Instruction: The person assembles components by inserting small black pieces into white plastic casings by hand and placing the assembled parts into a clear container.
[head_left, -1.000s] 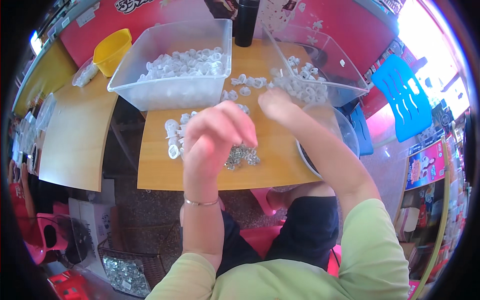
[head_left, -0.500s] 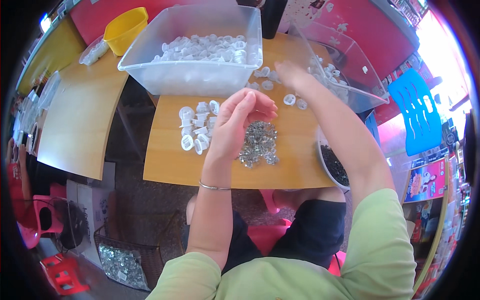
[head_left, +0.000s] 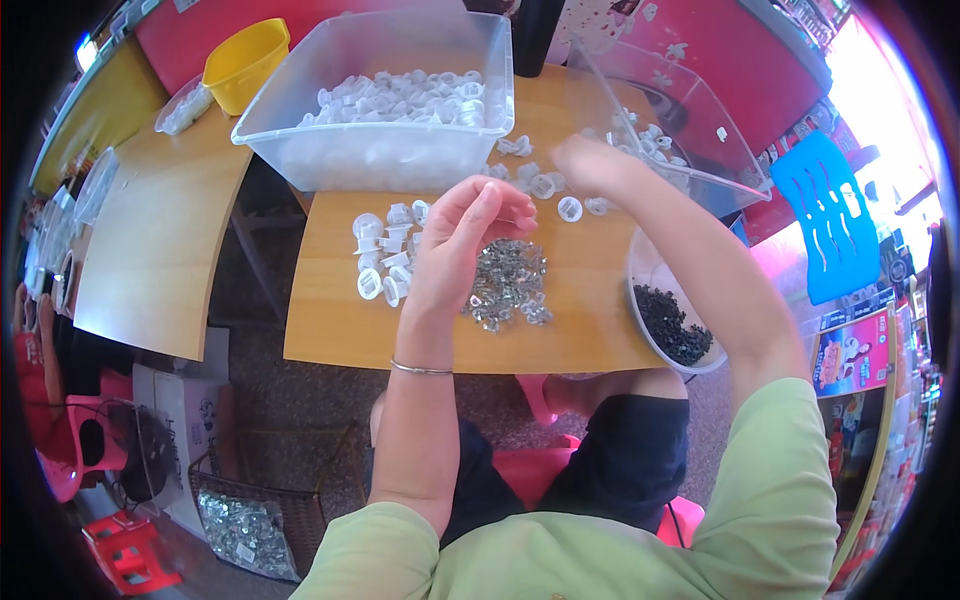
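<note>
My left hand hangs over a heap of small shiny metal pieces on the table, its fingers curled toward the raised thumb. Whatever it may hold is hidden by the fingers. My right hand reaches across to loose round white plastic fittings in front of a clear bin. Motion smears its fingers, so its grip does not show. More white fittings lie in a group on the table left of my left hand.
A large translucent tub of white fittings stands at the back. A bowl with small dark pieces sits at the table's right edge, below my right forearm. A yellow basin is on the side table, across a gap on the left.
My right hand has come slightly nearer, and its forearm has swung right, baring more of the bowl of dark pieces. My left hand keeps its curled pose over the metal heap.
</note>
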